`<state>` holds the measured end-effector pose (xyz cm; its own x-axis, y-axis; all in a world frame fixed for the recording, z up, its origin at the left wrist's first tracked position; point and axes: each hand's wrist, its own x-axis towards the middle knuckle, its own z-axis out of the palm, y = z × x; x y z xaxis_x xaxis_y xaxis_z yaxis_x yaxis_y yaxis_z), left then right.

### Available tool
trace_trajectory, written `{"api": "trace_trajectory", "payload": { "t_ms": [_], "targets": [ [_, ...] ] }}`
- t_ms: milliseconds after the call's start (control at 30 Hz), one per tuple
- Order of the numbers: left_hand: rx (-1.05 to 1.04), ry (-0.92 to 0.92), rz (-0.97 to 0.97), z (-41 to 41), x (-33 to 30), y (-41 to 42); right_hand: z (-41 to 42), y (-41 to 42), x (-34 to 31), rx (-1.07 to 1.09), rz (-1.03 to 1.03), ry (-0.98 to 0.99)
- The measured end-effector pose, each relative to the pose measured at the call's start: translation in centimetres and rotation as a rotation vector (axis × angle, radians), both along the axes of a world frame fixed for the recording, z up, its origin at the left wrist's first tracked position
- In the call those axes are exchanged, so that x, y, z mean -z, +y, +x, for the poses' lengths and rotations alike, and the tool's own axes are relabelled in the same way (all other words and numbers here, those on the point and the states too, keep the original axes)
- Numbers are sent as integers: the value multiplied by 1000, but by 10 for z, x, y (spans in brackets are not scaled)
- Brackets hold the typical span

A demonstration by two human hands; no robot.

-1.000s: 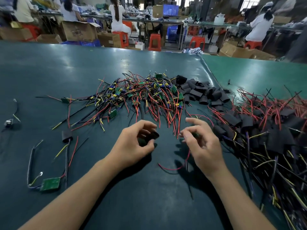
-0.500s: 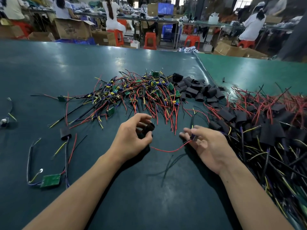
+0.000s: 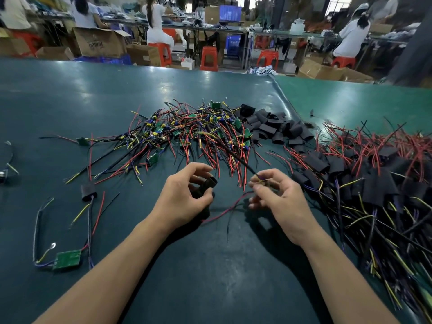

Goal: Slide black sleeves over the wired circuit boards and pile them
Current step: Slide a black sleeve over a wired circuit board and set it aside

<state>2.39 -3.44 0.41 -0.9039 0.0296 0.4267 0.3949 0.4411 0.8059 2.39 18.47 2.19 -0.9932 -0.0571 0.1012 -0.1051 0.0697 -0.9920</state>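
Bare worktop [image 3: 210,277] lay open between the forearms. Tangled wired boards [image 3: 191,132] blocked ahead, loose sleeves [image 3: 275,129] beyond, and the sleeved pile [image 3: 374,183] crowded the right.

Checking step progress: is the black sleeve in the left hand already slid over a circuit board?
No. The left hand holds the black sleeve by itself, apart from the wired piece pinched in the right hand.

I see dark printed letters on the side of the big open brown cardboard box [image 3: 99,44] far behind my table, but they are too blurry for me to read.
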Motion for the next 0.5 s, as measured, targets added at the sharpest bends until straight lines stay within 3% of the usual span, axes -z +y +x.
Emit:
{"api": "trace_trajectory", "payload": {
  "t_ms": [333,500],
  "targets": [
    [102,87,30,2,-1,1,-12,14,-10,149,-569,15],
    [101,143,39,0,0,0,-13,12,-8,157,-568,19]
  ]
}}
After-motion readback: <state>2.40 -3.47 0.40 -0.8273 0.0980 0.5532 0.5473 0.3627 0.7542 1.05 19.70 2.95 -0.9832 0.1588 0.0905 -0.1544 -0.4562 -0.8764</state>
